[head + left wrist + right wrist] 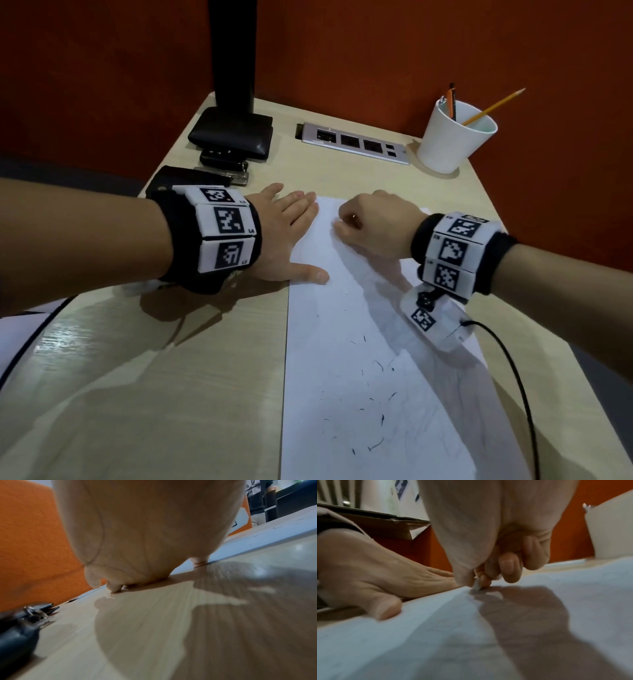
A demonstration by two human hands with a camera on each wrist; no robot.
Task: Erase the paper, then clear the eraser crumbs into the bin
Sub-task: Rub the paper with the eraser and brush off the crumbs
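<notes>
A white sheet of paper [359, 359] lies along the wooden desk [154, 377], with dark eraser crumbs [373, 404] scattered over its near half. My left hand [291, 236] lies flat with straight fingers, pressing the paper's left edge near the far corner. My right hand [363, 222] is curled near the top of the sheet; in the right wrist view its fingertips pinch a small grey eraser [476, 585] whose tip touches the paper [471, 635]. My left hand [373, 577] shows there too, flat beside the sheet. No bin is in view.
A white cup [452, 137] with pencils stands at the back right on a coaster. A socket strip [352, 142] is set into the desk's far side. A black stand base [233, 130], keys [226, 164] and a black case lie at the back left. A cable [513, 377] trails from my right wrist.
</notes>
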